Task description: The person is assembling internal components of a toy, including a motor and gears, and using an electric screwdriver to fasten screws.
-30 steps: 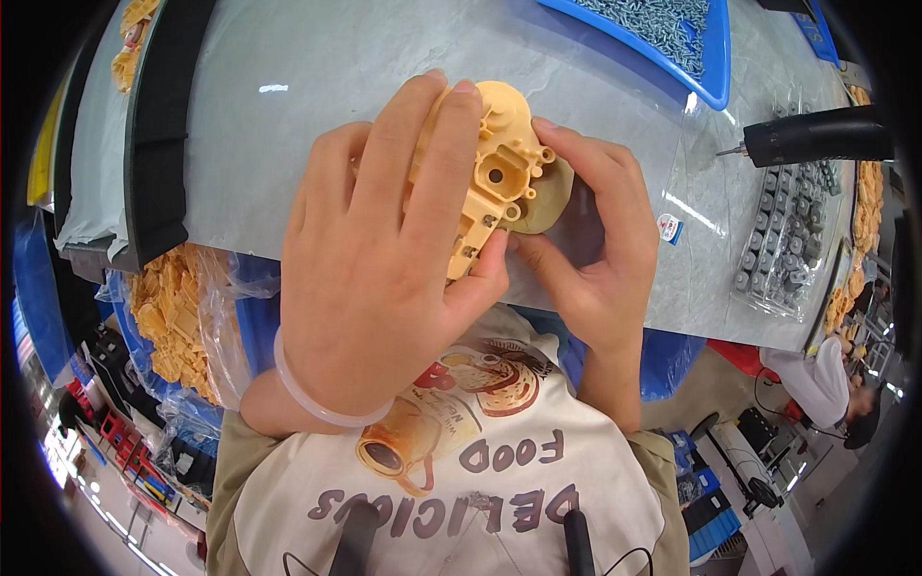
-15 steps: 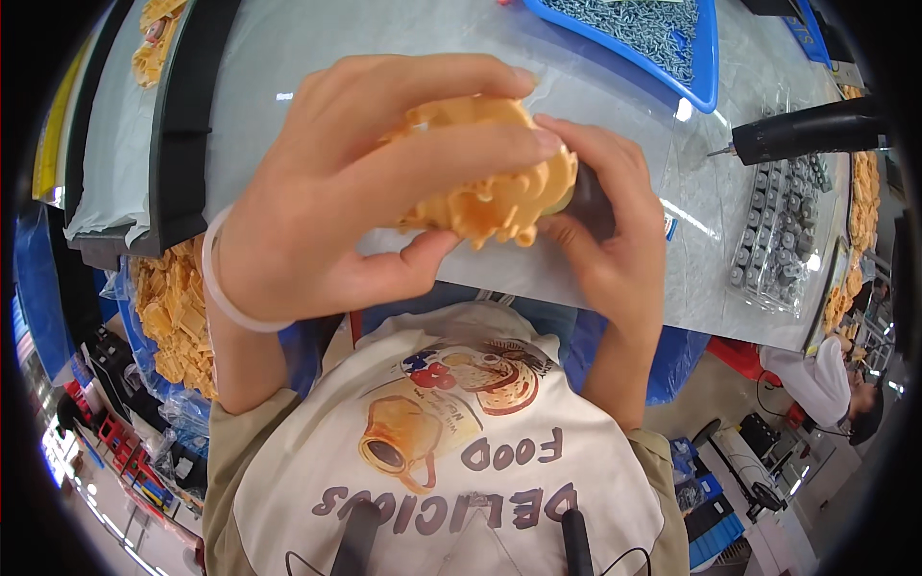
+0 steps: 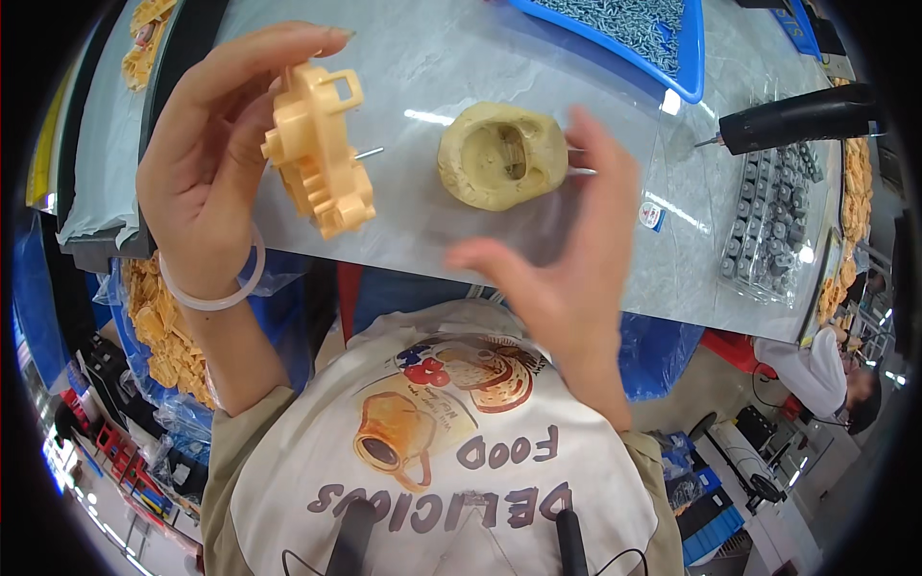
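Observation:
My left hand (image 3: 216,158) grips an orange plastic housing (image 3: 317,154) by its left side and holds it tilted above the table's left half. A thin metal pin (image 3: 369,153) sticks out of the housing's right side. To the right of it, a pale yellow block (image 3: 475,187) with rounded edges and a hollowed middle rests on the table. Something dark shows in that hollow, too small to name. My right hand (image 3: 567,259), slightly blurred, is open beside the block's right edge, thumb and fingers spread around its near right corner. Whether it touches the block I cannot tell.
A blue tray (image 3: 693,58) of screws stands at the far edge. To the right are a dark electric screwdriver (image 3: 797,123) and a clear tray (image 3: 768,230) of small motor-like parts. Orange parts (image 3: 168,331) fill a bag at lower left. A person (image 3: 816,374) is at far right.
My left hand has carried the housing leftward from the middle. My right hand has let go of it and spread its fingers. The pale yellow block, hidden before, now shows.

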The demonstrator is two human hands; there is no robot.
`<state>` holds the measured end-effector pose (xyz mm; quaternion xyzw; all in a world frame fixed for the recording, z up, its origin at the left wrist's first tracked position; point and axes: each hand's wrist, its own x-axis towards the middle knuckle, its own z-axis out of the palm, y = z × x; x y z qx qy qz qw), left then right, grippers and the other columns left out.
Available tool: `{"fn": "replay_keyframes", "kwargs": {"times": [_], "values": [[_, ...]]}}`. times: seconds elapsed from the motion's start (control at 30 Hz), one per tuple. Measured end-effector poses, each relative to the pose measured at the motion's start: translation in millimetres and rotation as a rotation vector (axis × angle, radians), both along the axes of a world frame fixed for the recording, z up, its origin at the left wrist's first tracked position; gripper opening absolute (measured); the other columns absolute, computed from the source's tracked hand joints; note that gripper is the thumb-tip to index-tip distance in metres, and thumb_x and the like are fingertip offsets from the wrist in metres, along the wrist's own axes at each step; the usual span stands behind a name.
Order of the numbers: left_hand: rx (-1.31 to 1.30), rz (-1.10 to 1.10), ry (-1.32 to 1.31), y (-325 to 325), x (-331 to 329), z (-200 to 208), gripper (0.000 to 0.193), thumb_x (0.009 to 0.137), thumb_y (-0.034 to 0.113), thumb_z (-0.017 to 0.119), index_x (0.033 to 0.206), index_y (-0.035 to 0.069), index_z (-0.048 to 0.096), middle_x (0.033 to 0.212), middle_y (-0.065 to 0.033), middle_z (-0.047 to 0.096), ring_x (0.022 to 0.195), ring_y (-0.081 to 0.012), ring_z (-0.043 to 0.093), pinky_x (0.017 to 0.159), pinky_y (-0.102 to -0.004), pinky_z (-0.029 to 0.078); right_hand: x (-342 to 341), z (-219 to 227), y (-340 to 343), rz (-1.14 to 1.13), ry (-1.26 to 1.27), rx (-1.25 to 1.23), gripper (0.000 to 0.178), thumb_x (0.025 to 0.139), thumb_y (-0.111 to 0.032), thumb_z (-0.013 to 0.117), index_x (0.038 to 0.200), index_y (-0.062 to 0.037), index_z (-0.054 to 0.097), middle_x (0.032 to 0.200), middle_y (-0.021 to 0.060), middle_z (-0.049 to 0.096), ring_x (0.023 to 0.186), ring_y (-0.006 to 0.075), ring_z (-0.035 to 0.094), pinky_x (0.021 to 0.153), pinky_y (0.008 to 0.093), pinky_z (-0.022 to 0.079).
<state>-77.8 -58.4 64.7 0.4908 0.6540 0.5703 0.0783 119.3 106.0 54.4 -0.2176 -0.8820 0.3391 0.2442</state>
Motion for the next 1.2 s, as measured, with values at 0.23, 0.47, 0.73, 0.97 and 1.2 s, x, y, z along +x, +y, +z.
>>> {"fn": "replay_keyframes", "kwargs": {"times": [0.23,0.47,0.73,0.97,1.2], "values": [[-0.110,0.081,0.147,15,8,7,0.027,0.097,0.004,0.052,0.122,-0.003,0.060,0.119,-0.0187,0.066,0.111,-0.0251,0.064,0.096,-0.0335,0.049,-3,-2,49,0.388,-0.104,0.107,0.085,0.061,-0.010,0.080,0.139,-0.0052,0.045,0.127,0.0192,0.051,0.112,0.0378,0.052,0.101,0.0415,0.038],[-0.204,-0.119,0.149,51,18,22,0.028,0.098,0.000,0.048,0.123,-0.005,0.060,0.116,-0.0168,0.068,0.110,-0.0229,0.065,0.096,-0.0313,0.048,1,-6,22,0.236,-0.032,-0.257,0.102,0.063,-0.011,0.088,0.147,-0.0008,0.032,0.132,0.0139,0.050,0.123,0.0268,0.050,0.107,0.0387,0.038],[-0.320,-0.129,0.295,64,37,16,0.031,0.092,-0.002,0.053,0.120,0.005,0.065,0.109,-0.0120,0.068,0.097,-0.0244,0.065,0.086,-0.0316,0.049,6,-21,30,0.239,0.166,-0.412,0.116,0.061,-0.016,0.090,0.152,-0.0009,0.020,0.135,0.0176,0.047,0.124,0.0281,0.048,0.109,0.0403,0.034],[-0.425,-0.044,0.466,63,46,16,0.035,0.088,-0.002,0.054,0.120,0.006,0.065,0.117,-0.0114,0.065,0.098,-0.0289,0.062,0.083,-0.0338,0.050,9,-25,32,0.242,0.190,-0.350,0.114,0.061,-0.022,0.090,0.151,-0.0003,0.022,0.134,0.0195,0.049,0.125,0.0290,0.048,0.110,0.0421,0.033],[-0.258,-0.159,0.366,62,56,1,0.042,0.091,0.020,0.061,0.126,-0.001,0.058,0.123,-0.0152,0.063,0.111,-0.0345,0.059,0.097,-0.0411,0.043,11,-24,32,0.292,0.131,-0.348,0.105,0.066,-0.016,0.089,0.149,0.0009,0.027,0.137,0.0180,0.049,0.126,0.0263,0.049,0.108,0.0393,0.037]]}}
